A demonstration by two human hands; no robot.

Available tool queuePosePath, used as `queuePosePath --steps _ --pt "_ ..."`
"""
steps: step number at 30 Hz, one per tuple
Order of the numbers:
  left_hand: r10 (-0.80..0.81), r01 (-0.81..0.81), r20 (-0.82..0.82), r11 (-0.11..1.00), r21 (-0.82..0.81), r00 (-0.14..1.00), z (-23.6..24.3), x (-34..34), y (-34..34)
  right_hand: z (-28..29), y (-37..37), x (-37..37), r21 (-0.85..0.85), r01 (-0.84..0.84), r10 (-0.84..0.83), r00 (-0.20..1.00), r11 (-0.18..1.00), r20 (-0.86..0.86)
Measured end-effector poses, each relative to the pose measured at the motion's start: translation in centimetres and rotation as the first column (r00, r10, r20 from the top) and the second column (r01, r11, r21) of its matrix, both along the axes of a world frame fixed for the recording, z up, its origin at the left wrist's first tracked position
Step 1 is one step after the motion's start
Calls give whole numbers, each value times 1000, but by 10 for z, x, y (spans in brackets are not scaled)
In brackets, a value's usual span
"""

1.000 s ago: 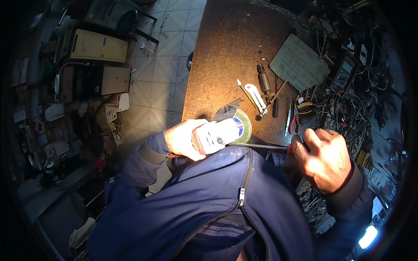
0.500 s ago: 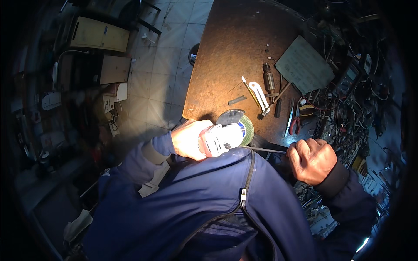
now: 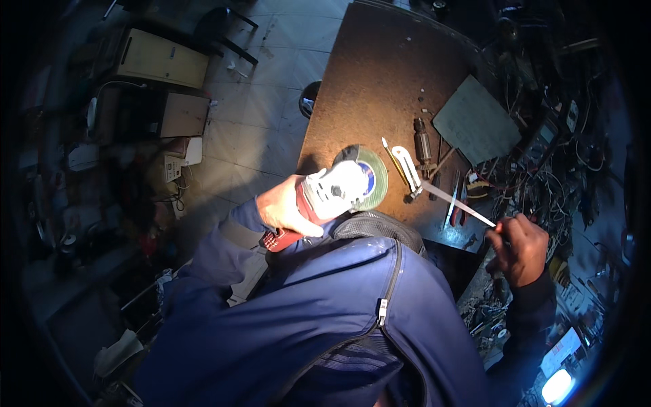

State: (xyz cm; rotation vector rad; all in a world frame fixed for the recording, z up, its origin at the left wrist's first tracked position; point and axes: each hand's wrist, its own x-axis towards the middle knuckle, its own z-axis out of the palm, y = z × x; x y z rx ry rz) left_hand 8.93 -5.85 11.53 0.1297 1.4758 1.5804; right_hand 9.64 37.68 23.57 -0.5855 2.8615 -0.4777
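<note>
Brown board surface (image 3: 380, 81) angled across a tiled floor (image 3: 271, 95), grey flat sheet (image 3: 476, 120) near its right edge, small cylindrical motor (image 3: 423, 141), white-handled tool (image 3: 405, 163), yellow pencil (image 3: 393, 163) beside it, loose pliers and screwdrivers (image 3: 454, 200), tangled wires (image 3: 542, 169) crowding the right side

The desk (image 3: 380, 88) occupies the upper centre, with tiled floor (image 3: 264, 129) to its left. The left hand (image 3: 285, 207) holds an angle grinder (image 3: 339, 190) over the near left corner of the desk, the disc (image 3: 369, 178) toward the desk's middle. Just right of the disc lie a pencil (image 3: 392, 159) and a bracket (image 3: 407, 169). Behind these lies a chuck (image 3: 423, 141). A flat board (image 3: 475, 121) lies on the desk to the right of the chuck. The right hand (image 3: 519, 247), at the near right edge, holds a thin strip (image 3: 456, 202) that reaches leftward to the bracket. A tangle of wires (image 3: 556, 163) lies right of the board. Boxes (image 3: 163, 61) stand on the floor far left.
</note>
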Motion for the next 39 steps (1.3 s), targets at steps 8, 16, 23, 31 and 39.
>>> queuePosePath --steps 8,16,23,31,39 --pt "345 -454 393 861 228 852 -28 -44 -15 -227 148 90 -207 777 -786 616 595 51" --pt "316 -518 500 786 338 806 -36 -42 -6 -339 161 113 -106 932 -937 341 348 -77" --pt "357 -539 517 803 257 778 -14 -34 26 -346 140 96 -4 970 -969 243 244 -34" --pt "288 -334 209 913 235 934 -4 -25 42 -289 113 87 53 953 -951 302 298 -71" --pt "166 -346 377 805 482 911 1 -15 63 -156 -51 16 -678 692 -375 713 247 592"
